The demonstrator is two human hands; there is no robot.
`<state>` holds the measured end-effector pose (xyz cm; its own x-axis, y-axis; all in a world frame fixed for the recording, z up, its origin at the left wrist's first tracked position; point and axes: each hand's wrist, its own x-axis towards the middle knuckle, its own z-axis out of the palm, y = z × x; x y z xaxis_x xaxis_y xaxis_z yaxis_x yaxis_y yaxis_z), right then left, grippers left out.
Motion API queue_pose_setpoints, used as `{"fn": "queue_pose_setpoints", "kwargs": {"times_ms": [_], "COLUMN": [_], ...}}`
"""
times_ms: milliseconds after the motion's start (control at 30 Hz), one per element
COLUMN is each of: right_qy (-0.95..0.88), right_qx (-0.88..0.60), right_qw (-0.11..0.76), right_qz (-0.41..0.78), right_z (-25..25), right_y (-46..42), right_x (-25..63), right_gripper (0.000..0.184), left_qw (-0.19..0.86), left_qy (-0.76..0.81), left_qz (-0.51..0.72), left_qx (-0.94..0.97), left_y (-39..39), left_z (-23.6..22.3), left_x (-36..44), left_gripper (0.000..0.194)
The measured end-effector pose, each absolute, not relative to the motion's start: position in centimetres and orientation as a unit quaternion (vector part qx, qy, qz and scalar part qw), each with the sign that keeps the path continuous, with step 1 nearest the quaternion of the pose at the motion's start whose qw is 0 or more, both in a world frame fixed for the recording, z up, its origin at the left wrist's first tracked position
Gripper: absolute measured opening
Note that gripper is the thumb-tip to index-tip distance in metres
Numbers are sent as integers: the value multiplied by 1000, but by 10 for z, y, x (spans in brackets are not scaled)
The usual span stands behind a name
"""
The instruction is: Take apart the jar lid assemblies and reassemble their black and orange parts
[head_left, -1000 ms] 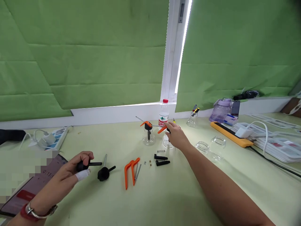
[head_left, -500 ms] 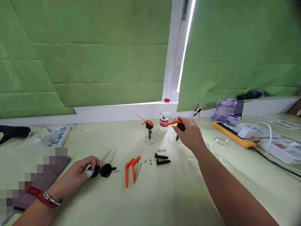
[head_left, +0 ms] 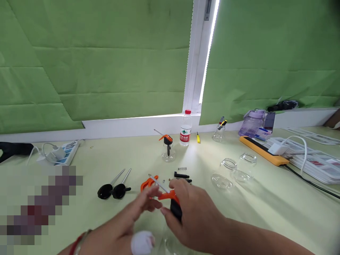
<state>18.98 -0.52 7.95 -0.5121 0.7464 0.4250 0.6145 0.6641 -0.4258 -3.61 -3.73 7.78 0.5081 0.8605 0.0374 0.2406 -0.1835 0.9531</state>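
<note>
Two bare hands meet around a black-and-orange trigger head, low in the centre of the frame.
The right hand grasps the head, its metal rod angled toward the upper left; a clear vessel shows faintly below. The left hand has loosely curved fingers, nothing visibly held; whether they touch the head cannot be told. The step appears to be two-handed positioning, which seems to call for a steadying left grip. Two black caps lie on the pale green table, at left; green shades flank a white window frame above.
</note>
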Motion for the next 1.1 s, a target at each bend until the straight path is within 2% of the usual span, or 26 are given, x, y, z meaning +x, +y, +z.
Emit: {"fn": "queue_pose_setpoints", "kwargs": {"times_ms": [100, 233, 300, 367, 433, 500, 633, 767, 933, 1100], "right_qy": [-862, -829, -799, -764, -724, -663, -527, -461, -457, -490], "right_qx": [-348, -222, -227, -297, -370, -390, -344, -381, -458, -469], "right_qw": [300, 304, 304, 322, 325, 298, 275, 278, 268, 240], "right_qz": [213, 413, 466, 474, 484, 565, 727, 752, 714, 694], "right_z": [74, 79, 80, 75, 67, 56, 36, 28, 28, 19], "right_y": [-10, -4, 7, 21, 34, 44, 50, 50, 52, 51], "right_x": [182, 190, 197, 203, 206, 205, 198, 194, 193, 189], "right_gripper": [36, 43, 40, 35, 42, 50, 50, 52, 54, 55], "left_qw": [525, 564, 578, 591, 619, 673, 782, 793, 712, 653], "left_qy": [360, 369, 378, 333, 260, 190, 155, 226, 399, 491], "left_qz": [336, 342, 339, 337, 365, 370, 356, 419, 452, 438], "left_qx": [694, 654, 638, 653, 645, 612, 487, 379, 359, 375], "left_y": [-41, -37, -34, -30, -26, -22, -19, -19, -12, -8], "left_z": [71, 72, 70, 65, 56, 46, 32, 32, 36, 38], "left_x": [-5, 9, 4, -4, -13, -18, -17, -10, -7, -8], "left_gripper": [93, 102, 95, 86, 80, 76, 67, 47, 28, 21]}}
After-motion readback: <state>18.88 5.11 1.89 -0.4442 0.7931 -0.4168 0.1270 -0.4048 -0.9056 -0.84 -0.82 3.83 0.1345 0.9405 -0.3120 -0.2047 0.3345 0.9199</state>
